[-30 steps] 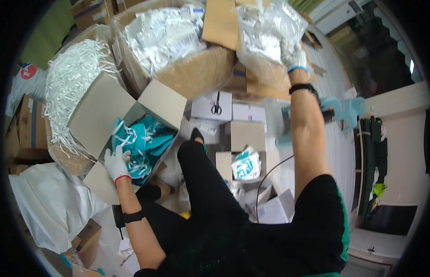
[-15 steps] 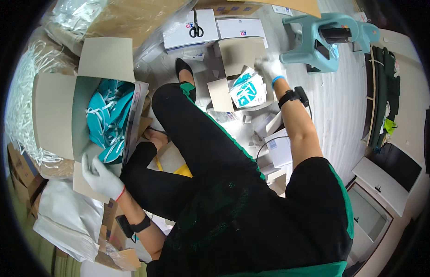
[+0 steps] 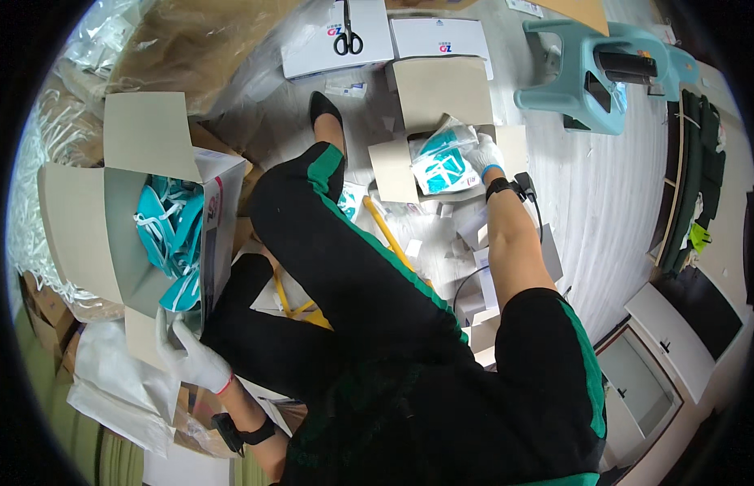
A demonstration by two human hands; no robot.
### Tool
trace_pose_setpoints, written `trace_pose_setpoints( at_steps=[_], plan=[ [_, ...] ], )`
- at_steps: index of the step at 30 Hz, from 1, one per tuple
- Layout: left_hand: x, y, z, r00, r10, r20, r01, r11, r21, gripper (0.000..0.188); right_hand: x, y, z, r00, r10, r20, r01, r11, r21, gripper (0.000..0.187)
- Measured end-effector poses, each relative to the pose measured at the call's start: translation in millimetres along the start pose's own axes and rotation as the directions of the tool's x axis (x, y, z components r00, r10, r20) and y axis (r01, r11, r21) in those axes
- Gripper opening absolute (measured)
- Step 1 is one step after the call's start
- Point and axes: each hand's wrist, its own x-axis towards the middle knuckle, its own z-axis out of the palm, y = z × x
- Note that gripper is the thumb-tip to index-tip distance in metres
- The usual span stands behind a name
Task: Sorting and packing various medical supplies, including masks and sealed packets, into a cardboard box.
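Observation:
My left hand (image 3: 192, 355), in a white glove, is open beside the near flap of a large open carton (image 3: 140, 267). Nothing is in its fingers. Inside that carton lies a loose heap of teal face masks (image 3: 168, 225) with white ear loops. My right hand (image 3: 485, 155), gloved too, reaches into a smaller open carton (image 3: 393, 172) on the floor. It touches the right edge of clear bags of teal masks (image 3: 443, 166) lying in that carton. Its fingertips are partly hidden against the bags, so their grip is unclear.
Black-handled scissors (image 3: 347, 40) lie on a white box (image 3: 312, 53) at the far side. A light-blue plastic stool (image 3: 583, 61) stands far right. Clear bags of white cords (image 3: 49, 235) line the left. Yellow bars (image 3: 385, 235) lie beneath my legs.
My right hand has moved from the small carton's far right corner to the right side of the bagged masks. My left hand has shifted slightly toward me, and the whole view has shifted.

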Motion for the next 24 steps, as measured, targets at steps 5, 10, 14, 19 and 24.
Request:
trace_pose_setpoints(
  at_steps=[5,10,14,19,24],
  plan=[
    [-6,28,18,0.995,-0.102,-0.001,0.100,0.980,-0.171,0.028,-7,31,15,0.991,-0.044,-0.125,0.048,0.998,0.031,0.073],
    [-12,46,21,1.000,0.022,0.004,-0.021,0.971,-0.237,0.027,-29,29,-1,0.985,-0.140,-0.104,0.152,0.981,0.123,0.041],
    [-26,48,21,0.997,0.073,0.025,-0.061,0.945,-0.321,0.025,-27,5,-10,0.799,-0.501,-0.332,0.490,0.863,-0.124,0.024],
    [-42,47,10,0.987,0.133,0.087,-0.100,0.946,-0.309,0.022,12,-33,-10,0.631,-0.754,-0.180,0.591,0.618,-0.518,0.020],
    [-52,36,-1,0.986,0.132,0.103,-0.104,0.965,-0.240,0.020,9,-65,4,0.764,-0.581,0.279,0.576,0.420,-0.702,0.020]
  ],
)
